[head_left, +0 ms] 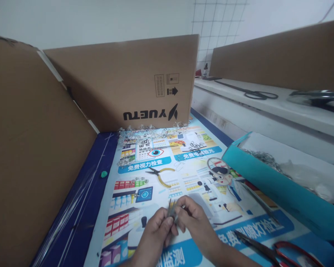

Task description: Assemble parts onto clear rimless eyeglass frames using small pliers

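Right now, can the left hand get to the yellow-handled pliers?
Probably yes. The pliers lie on the poster ahead of the left hand, and I see nothing standing between. But it and the right hand hold a small thing, so it may need to let go first.

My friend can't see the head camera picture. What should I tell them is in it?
A person's left hand holds something small and thin, too blurred to name, with the right hand up against it, above a colourful printed sheet. Yellow-handled pliers lie beyond them; red-handled scissors and a teal box are on the right. A cardboard panel stands behind.
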Motion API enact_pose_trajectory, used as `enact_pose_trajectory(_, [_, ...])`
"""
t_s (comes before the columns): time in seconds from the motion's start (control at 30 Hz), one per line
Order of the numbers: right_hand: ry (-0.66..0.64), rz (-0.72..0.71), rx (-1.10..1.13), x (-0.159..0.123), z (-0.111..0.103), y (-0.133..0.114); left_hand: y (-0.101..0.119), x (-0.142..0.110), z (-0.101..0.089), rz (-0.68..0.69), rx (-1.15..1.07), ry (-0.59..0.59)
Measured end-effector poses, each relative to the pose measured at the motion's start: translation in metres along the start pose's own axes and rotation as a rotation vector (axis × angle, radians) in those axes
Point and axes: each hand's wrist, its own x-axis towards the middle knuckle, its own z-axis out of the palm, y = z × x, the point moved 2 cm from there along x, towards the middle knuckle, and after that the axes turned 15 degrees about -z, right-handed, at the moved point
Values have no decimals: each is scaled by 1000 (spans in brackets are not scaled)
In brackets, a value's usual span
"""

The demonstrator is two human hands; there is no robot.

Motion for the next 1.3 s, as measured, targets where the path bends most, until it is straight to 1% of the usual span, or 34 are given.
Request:
enact_pose_trajectory(0.2, [14,24,2,-1,0,5,1,-1,1,1,-30,8])
enact_pose_trajectory(0.37, [0,37,24,0,1,2,-1,-1,1,-9,-69,48])
enact_pose_trajectory(0.6, [5,15,81,0,2,-1,-4,3,-1,-11,-39,-6])
enact_pose_trajectory(0.7, [13,34,136,0,3,0,-5,4,-1,-2,-33,-21])
enact_pose_trajectory(0.97, [19,50,205,-1,5,-1,-5,2,-1,-13,-19,-14])
enact_pose_trajectory(1.3, [-7,20,177,-3,4,1,-6,3,-2,17,29,-12])
